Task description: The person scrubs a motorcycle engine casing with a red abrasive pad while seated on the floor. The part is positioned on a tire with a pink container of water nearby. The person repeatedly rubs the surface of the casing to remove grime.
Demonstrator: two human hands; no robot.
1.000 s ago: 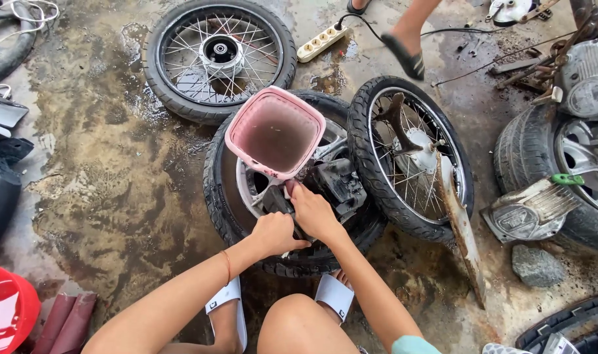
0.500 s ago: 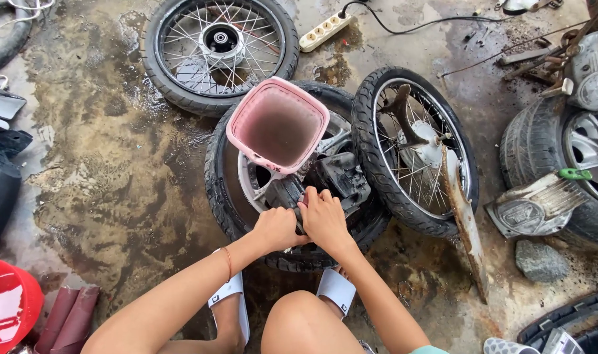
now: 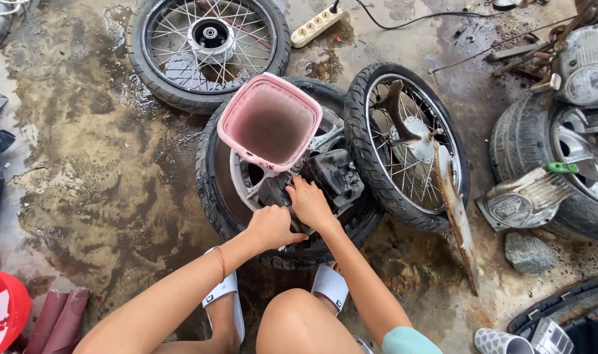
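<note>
A dark, greasy engine part rests on a wheel with a black tyre lying flat on the wet concrete. A pink square bucket sits tilted on the same wheel, just beyond the part. My left hand is closed around the near end of the dark part. My right hand grips it right beside the left, fingers curled over its top. Both forearms reach in from the bottom of the view, above my knee and white sandals.
A spoked wheel lies at the top, another spoked wheel leans right of my hands with a rusty metal strip. Scooter wheels and parts crowd the right. A power strip, a red helmet and a stone lie around.
The view has shifted down and closer. Both hands have drawn nearer together on the dark part. A person's sandalled feet at the top have left the view.
</note>
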